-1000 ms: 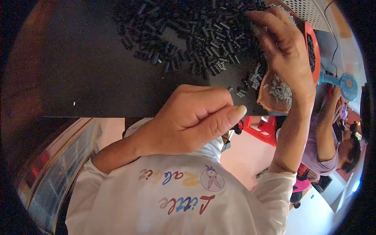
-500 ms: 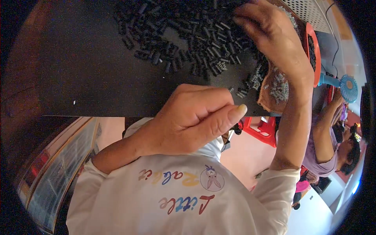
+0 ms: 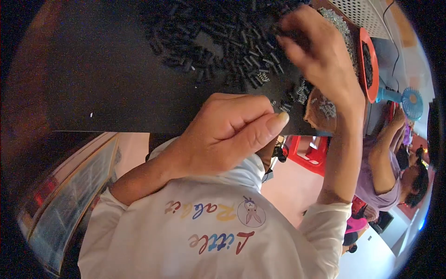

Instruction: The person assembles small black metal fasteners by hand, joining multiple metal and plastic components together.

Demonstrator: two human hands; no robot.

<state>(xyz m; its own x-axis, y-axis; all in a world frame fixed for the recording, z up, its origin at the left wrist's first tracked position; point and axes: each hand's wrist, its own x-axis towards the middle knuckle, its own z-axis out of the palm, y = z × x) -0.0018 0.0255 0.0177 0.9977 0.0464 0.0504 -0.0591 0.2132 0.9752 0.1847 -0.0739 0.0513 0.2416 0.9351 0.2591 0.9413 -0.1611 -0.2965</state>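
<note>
A heap of small black tubes [image 3: 213, 44] is spread over the far part of the dark table [image 3: 107, 88]. My right hand [image 3: 320, 53] is over the heap's right edge. Motion smears its fingers, so whether they hold a tube cannot be told. Close to the table's front edge, my left hand [image 3: 232, 132] is closed, the thumb lying against the curled fingers; anything inside is hidden. Just beyond it lie a few loose metal springs [image 3: 284, 107]. Beside my right wrist, more springs [image 3: 328, 109] lie on a brown holder [image 3: 314, 122].
At the right stand an orange-red dish [image 3: 364, 58] with dark pieces inside and a blue fan [image 3: 411, 103]. A white perforated basket [image 3: 355, 13] is at the far right. Below the table shows a red stool [image 3: 309, 160]. A person in purple [image 3: 383, 160] sits at right.
My right hand has shifted slightly down and left over the edge of the heap. My left hand remains closed, in nearly the same place. The whole view has tilted a little.
</note>
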